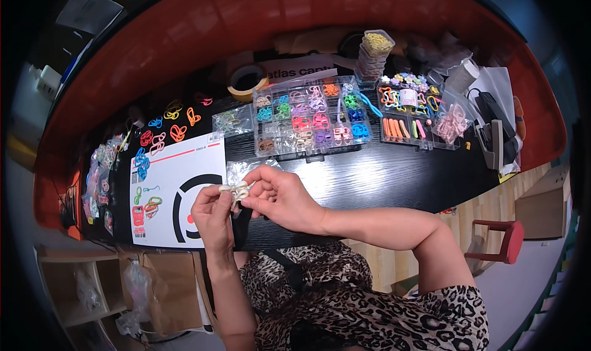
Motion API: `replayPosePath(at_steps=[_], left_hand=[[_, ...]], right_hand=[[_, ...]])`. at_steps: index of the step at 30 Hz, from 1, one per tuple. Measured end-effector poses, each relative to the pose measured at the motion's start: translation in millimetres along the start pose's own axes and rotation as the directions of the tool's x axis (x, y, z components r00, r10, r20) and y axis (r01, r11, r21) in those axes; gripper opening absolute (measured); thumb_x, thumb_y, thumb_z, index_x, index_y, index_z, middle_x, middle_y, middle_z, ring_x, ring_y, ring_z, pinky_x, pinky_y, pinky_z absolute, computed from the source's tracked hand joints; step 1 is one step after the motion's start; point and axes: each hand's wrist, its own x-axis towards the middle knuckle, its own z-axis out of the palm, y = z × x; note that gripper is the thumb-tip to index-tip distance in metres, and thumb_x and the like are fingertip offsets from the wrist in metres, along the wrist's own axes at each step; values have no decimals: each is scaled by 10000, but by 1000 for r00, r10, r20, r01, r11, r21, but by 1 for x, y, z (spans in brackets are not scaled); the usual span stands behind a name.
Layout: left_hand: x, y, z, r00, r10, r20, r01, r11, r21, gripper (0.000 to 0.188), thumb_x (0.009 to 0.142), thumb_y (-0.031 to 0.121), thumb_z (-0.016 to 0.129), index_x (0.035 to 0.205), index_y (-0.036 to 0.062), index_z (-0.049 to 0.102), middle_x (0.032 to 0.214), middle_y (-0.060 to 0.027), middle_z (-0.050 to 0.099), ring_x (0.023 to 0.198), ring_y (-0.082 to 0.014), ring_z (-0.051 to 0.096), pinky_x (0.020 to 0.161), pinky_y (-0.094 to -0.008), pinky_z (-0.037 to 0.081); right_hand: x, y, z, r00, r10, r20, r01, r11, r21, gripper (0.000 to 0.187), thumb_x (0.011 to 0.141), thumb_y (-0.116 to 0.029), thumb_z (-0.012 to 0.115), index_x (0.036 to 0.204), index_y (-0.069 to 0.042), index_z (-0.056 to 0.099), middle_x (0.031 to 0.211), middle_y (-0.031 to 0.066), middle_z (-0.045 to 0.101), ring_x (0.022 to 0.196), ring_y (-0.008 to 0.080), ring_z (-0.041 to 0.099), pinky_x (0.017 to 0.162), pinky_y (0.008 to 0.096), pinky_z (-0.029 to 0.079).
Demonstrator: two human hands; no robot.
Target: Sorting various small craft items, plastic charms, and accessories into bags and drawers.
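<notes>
**Two hands on one cream clip cluster**

Head view: the left hand and the right hand both pinch one small cream-coloured cluster of plastic clips, held above the black worktop beside one white printed sheet. Behind them stand two clear compartment boxes: a large one of coloured clips and a smaller one. One tape roll lies farther back.
</notes>
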Motion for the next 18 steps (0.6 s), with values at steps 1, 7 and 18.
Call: replayPosePath(at_steps=[1,7,18], left_hand=[[0,-1,-1,1000,-4,-7,4,1000,0,76,928,8,670,988,-26,638,881,-92,675,690,-102,591,609,-223,467],[1,-4,-4,1000,-8,13,8,999,32,110,921,24,694,1006,-29,651,892,-90,693,690,-91,595,591,-211,459],[0,-3,4,1000,1,-24,0,999,40,156,930,19,682,1068,-39,638,879,-79,685,700,-84,607,574,-200,475]], right_hand=[[0,1,0,1000,1,1,-1,1000,0,245,915,-8,684,1117,22,548,850,60,670,717,86,674,625,208,546],[1,0,0,999,-28,-23,27,999,-41,223,919,-30,692,1089,22,558,824,44,660,711,58,648,614,202,537],[0,2,-1,996,-78,-32,74,991,-112,173,916,2,665,1067,13,581,801,-6,618,723,10,594,608,170,472]])
